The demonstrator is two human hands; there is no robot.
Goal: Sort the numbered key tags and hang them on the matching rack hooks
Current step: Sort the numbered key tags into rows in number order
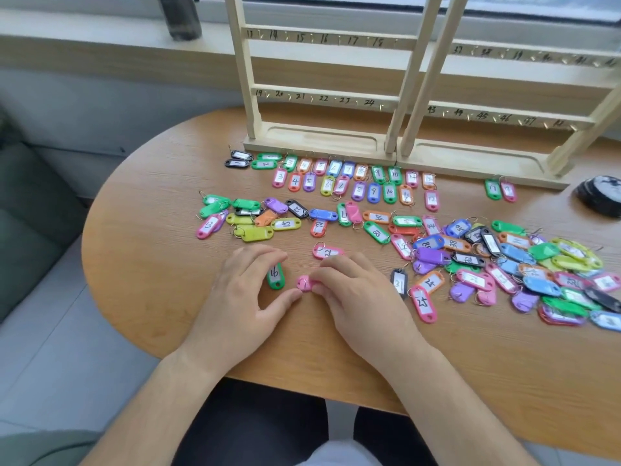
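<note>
At the near edge of the surface (151, 290), both hands work close together over two tags. The left hand (242, 290) has its grip spread, the fingers almost straight over the green tag 16 (276, 277), and its thumb tip touches the pink tag (303, 283). I think it only stops these two from sliding. The right hand (356, 294) has its grip curled and pinches the other end of the same pink tag, probably to turn it, because the number is mostly hidden from me. The tag 22 (327, 252), also pink, lies just behind the right fingers. As far as I can see, nothing hangs yet on the rack (319, 92) or on the second rack (504, 119) beside it. In front of the rack's base the sorted rows (336, 179) run from 1 to 12 in pairs, so I judge the order is prepared on the wood first. The unsorted pile (537, 264) lies at the right, and a smaller loose group (248, 216) in the middle left. The surface is rounded light wood standing against a window sill (100, 45) that carries a dark bottle (183, 18). A dark round object (601, 196) sits at the right edge and a grey-green sofa (33, 213) at the left.
</note>
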